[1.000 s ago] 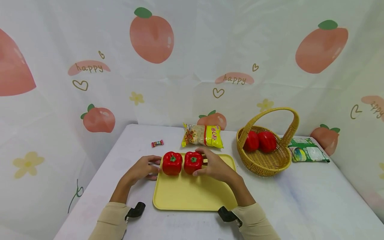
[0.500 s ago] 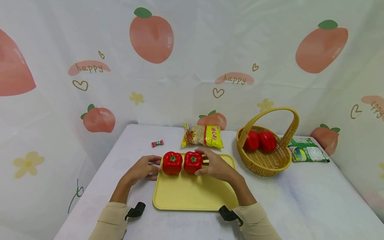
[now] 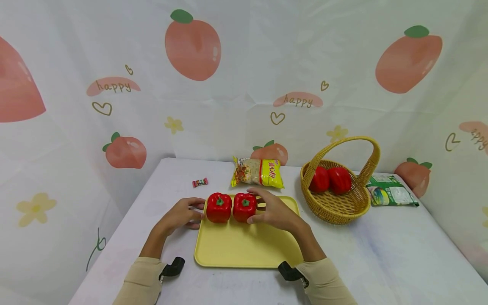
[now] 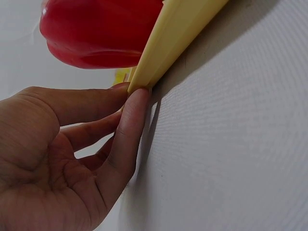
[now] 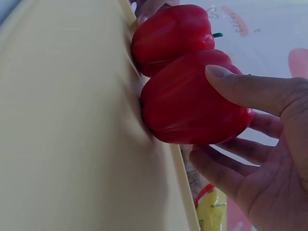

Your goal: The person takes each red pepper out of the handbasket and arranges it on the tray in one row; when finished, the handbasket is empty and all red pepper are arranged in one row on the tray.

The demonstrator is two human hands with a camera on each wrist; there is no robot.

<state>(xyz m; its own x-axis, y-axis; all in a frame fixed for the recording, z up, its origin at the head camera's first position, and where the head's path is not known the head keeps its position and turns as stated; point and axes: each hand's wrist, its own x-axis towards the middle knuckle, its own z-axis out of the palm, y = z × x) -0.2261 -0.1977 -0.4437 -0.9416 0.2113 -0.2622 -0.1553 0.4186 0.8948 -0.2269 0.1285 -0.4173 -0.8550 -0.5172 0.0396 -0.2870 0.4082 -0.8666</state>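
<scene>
Two red bell peppers stand side by side, stems up, on the far left part of a yellow tray (image 3: 248, 250). My left hand (image 3: 180, 217) is at the tray's left edge; in the left wrist view its thumb and a finger pinch the tray's rim (image 4: 168, 43), with the left bell pepper (image 3: 218, 212) just above. My right hand (image 3: 275, 212) holds the right bell pepper (image 3: 244, 211) from its right side. The right wrist view shows the thumb (image 5: 240, 89) on one side of it and fingers on the other. The peppers look very close together there.
A wicker basket (image 3: 337, 212) with two red bell peppers inside stands to the right of the tray. Behind the tray lies a yellow food packet (image 3: 257, 173), with a small wrapped candy (image 3: 200, 182) to its left. Beyond the basket lies a green packet (image 3: 392, 192).
The right bell pepper has shifted very slightly left, toward the other one, with my right hand on it. My left hand has stayed at the tray's edge.
</scene>
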